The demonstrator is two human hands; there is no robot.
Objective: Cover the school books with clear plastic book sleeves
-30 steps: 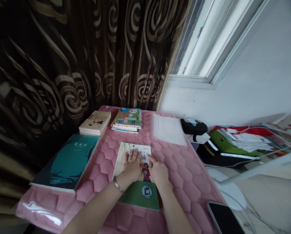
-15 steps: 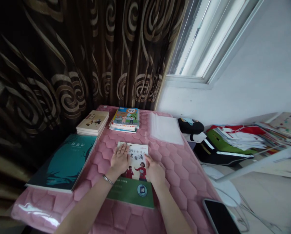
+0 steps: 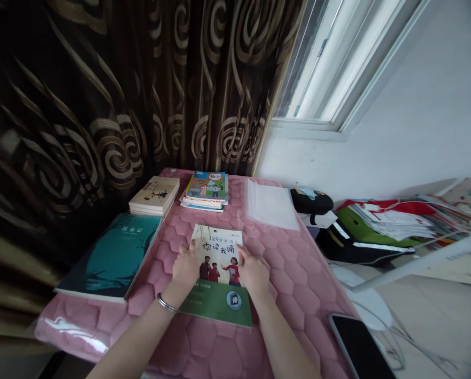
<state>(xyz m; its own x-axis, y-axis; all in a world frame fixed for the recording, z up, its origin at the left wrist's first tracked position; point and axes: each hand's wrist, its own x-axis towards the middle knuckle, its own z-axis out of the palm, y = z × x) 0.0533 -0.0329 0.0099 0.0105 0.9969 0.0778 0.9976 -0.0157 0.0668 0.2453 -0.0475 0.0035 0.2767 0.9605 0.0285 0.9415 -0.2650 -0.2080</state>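
Note:
A paperback book (image 3: 219,271) with a white upper cover, dark Chinese lettering, drawn figures and a green lower band lies in front of me on the pink padded tabletop. My left hand (image 3: 184,268) grips its left edge, fingers bent, a silver bangle on the wrist. At the opposite edge, my right hand (image 3: 253,271) holds the book with its fingers curled in. Parts of the fingers of both hands are hidden from above. Left of my left hand lies a large teal book (image 3: 117,258).
Behind the teal book is a stack of beige books (image 3: 155,193); a stack of colourful textbooks (image 3: 206,188) stands at the back. Clear plastic sheets (image 3: 272,205) lie back right. A phone (image 3: 359,345) rests at the right edge, beyond it a black-green bag (image 3: 361,237) and cables.
My left hand has slid off the cover to the book's left edge, uncovering more lettering and figures. My right hand stays at the right edge. The view has shifted slightly.

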